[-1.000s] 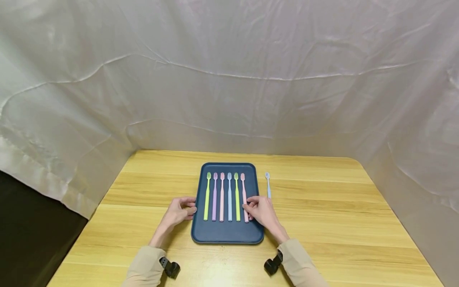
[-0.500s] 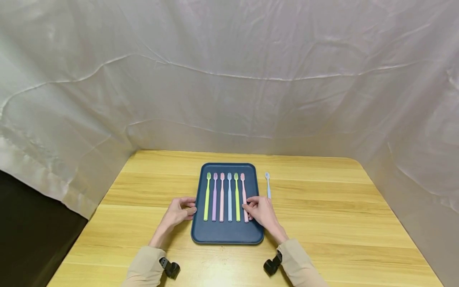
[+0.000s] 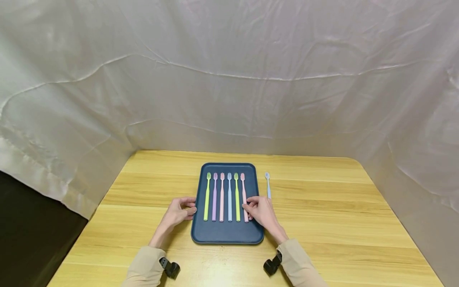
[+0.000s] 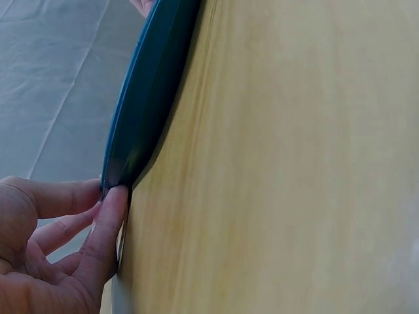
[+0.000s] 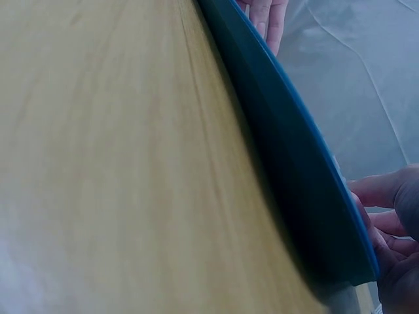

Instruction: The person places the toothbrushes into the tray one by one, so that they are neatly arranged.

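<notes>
A dark blue tray (image 3: 226, 234) lies on the table, with several toothbrushes side by side in a row, heads at the far end. My left hand (image 3: 178, 210) grips the tray's left edge, thumb over the rim; the left wrist view shows fingertips (image 4: 116, 196) against its outer side. At the row's right end lies a pink toothbrush (image 3: 244, 187); my right hand (image 3: 263, 211) pinches its lower handle between thumb and finger. In the right wrist view the tray wall (image 5: 288, 170) hides the toothbrushes and part of my right hand (image 5: 396, 229).
A light blue toothbrush (image 3: 267, 183) lies on the wooden table (image 3: 340, 215) right of the tray, its lower handle hidden behind my right hand. A grey-white curtain (image 3: 251, 95) hangs behind the table and along both sides.
</notes>
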Demonstrator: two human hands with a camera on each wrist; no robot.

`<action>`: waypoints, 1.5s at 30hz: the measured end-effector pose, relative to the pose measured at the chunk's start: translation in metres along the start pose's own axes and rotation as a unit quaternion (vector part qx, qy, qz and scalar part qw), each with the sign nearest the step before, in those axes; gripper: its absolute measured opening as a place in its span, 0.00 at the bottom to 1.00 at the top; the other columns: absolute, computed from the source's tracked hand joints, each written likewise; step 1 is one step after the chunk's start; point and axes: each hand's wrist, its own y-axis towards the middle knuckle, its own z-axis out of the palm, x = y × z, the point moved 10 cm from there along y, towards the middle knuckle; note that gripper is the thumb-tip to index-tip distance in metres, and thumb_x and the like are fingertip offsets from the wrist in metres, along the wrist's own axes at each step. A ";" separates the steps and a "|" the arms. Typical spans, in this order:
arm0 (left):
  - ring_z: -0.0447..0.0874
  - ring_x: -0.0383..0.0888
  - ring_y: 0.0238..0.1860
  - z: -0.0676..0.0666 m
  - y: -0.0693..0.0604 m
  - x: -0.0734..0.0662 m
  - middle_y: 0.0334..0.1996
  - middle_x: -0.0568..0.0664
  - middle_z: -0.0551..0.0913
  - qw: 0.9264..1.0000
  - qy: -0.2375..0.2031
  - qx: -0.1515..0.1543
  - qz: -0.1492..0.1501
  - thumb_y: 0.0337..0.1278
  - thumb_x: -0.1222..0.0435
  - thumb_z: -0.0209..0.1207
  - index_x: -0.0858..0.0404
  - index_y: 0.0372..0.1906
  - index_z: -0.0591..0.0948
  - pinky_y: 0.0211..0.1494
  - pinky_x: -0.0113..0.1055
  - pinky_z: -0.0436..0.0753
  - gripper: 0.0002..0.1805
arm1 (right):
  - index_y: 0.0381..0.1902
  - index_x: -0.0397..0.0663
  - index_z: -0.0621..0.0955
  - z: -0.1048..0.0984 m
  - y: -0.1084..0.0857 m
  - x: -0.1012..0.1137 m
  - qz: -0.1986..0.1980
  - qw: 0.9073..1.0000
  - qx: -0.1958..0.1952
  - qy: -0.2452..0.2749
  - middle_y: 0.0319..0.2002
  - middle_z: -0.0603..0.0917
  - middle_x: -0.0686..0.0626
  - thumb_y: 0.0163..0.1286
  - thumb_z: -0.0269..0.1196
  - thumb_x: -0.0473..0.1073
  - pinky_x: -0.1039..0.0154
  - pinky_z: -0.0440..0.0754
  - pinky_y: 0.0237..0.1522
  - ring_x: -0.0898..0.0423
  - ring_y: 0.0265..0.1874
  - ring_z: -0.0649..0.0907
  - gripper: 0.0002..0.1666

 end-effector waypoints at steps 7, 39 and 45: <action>0.84 0.41 0.35 0.000 0.000 0.000 0.43 0.63 0.82 1.000 0.003 -0.003 -0.002 0.60 0.77 0.60 0.79 0.61 0.76 0.40 0.38 0.91 0.23 | 0.41 0.32 0.87 0.000 0.000 0.000 0.001 1.000 0.001 0.003 0.18 0.84 0.48 0.61 0.71 0.34 0.70 0.80 0.15 0.62 0.10 0.80 0.11; 0.84 0.42 0.35 0.000 0.000 0.001 0.43 0.65 0.82 1.000 -0.003 -0.003 -0.002 0.60 0.78 0.60 0.79 0.60 0.76 0.39 0.38 0.91 0.23 | 0.42 0.31 0.86 -0.002 -0.003 -0.007 0.012 0.998 -0.016 0.058 0.20 0.84 0.45 0.63 0.70 0.34 0.66 0.81 0.13 0.62 0.10 0.79 0.12; 0.83 0.41 0.35 0.000 0.000 0.001 0.43 0.64 0.82 1.000 -0.003 -0.002 -0.001 0.60 0.78 0.60 0.80 0.60 0.76 0.39 0.38 0.91 0.22 | 0.43 0.31 0.86 -0.020 -0.005 -0.015 0.021 0.994 -0.058 0.096 0.22 0.83 0.43 0.63 0.71 0.35 0.66 0.80 0.12 0.62 0.11 0.77 0.13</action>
